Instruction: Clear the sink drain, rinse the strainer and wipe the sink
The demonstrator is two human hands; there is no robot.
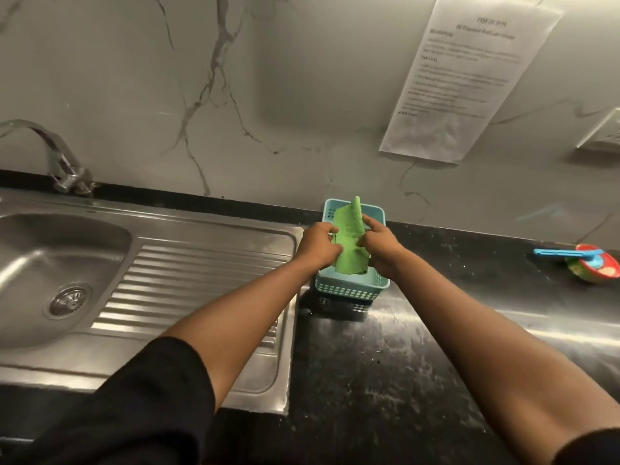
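A green cloth stands folded above a light blue plastic basket on the dark counter. My left hand grips the cloth's left edge and my right hand grips its right edge. The steel sink lies at the left. Its round metal strainer sits in the drain. The tap rises behind the basin.
A ribbed steel drainboard runs between basin and counter. A colourful bowl with a blue handled tool sits at the far right. A printed sheet hangs on the marble wall, with a wall socket beside it.
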